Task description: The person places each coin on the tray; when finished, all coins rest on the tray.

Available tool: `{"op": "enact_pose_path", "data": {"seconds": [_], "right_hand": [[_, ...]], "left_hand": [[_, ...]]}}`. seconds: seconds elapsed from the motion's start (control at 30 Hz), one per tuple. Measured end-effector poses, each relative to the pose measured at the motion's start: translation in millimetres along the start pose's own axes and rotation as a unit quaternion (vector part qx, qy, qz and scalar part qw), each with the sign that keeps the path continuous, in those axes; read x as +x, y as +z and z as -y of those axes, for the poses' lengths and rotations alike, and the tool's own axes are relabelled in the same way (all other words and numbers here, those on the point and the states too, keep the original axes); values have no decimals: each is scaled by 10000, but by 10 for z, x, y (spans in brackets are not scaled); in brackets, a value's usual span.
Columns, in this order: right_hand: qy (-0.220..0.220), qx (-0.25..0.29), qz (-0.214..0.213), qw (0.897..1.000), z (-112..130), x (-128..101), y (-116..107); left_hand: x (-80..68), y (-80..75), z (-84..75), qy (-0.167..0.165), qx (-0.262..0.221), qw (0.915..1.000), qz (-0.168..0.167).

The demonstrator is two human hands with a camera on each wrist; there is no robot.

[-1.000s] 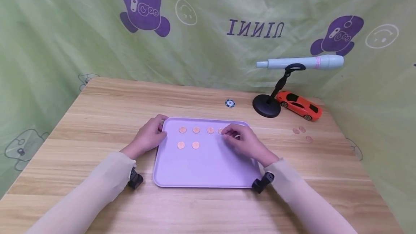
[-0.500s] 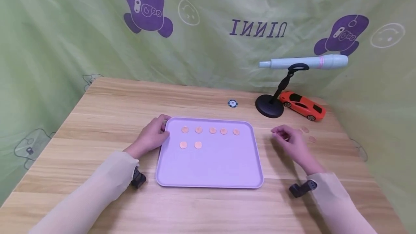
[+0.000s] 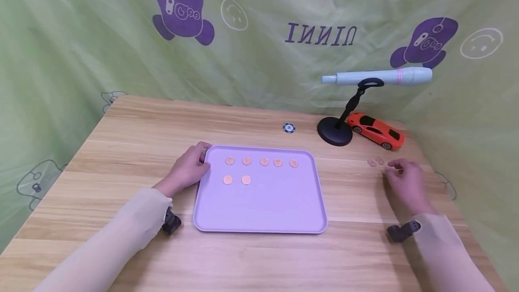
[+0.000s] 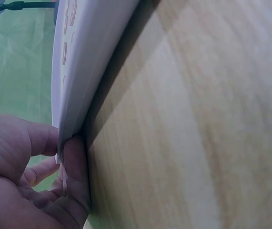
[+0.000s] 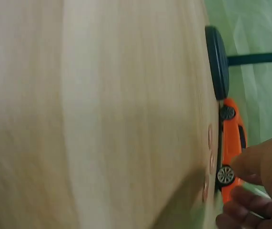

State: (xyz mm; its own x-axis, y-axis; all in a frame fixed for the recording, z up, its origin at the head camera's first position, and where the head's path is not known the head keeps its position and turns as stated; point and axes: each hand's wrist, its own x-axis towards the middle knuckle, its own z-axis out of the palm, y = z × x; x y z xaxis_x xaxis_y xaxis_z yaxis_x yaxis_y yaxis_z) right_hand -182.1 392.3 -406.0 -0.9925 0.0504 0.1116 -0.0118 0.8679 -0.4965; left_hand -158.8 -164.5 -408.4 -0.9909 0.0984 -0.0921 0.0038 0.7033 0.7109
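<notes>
A lilac tray [image 3: 263, 206] lies on the wooden table [image 3: 142, 125]. It carries several copper coins [image 3: 264, 161], five in a back row and two below. My left hand [image 3: 194, 166] pinches the tray's back left corner; in the left wrist view the thumb and fingers of that hand [image 4: 21, 181] clasp the tray's rim [image 4: 88, 62]. My right hand [image 3: 395, 168] hovers over the table far to the right, fingers loosely curled and holding nothing. It is beside the loose coins [image 3: 371, 162]. The right wrist view shows three loose coins [image 5: 211, 160] just under the right hand [image 5: 250, 191].
An orange toy car [image 3: 377, 130] [image 5: 231, 138] stands behind the loose coins. Left of it is a black round stand base [image 3: 334, 131] [image 5: 216, 62] holding a pale blue pen-shaped device [image 3: 377, 77]. A poker chip [image 3: 288, 128] lies behind the tray. Green cloth hangs behind and to the right.
My right hand has left the tray's back row, where a fifth coin now lies, and moved right to the loose coins. The left hand has stayed on the tray corner.
</notes>
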Motion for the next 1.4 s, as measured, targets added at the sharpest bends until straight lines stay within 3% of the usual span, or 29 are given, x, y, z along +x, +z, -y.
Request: {"op": "enact_pose_path", "data": {"seconds": [0.1,0.27,0.87,1.4], "right_hand": [[103,-341,359,9987,-46,37,-41],[-151,-798,744,9939,-66,78,-71],[-69,-651,526,9965,-127,137,-56],[60,-828,913,9924,-138,184,-127]], "left_hand": [[1,0,-2,-1,-8,10000,14],[-1,-3,1,28,42,10000,-9],[-5,-5,-3,-43,-3,10000,-2],[11,7,-3,-45,8,10000,-16]]}}
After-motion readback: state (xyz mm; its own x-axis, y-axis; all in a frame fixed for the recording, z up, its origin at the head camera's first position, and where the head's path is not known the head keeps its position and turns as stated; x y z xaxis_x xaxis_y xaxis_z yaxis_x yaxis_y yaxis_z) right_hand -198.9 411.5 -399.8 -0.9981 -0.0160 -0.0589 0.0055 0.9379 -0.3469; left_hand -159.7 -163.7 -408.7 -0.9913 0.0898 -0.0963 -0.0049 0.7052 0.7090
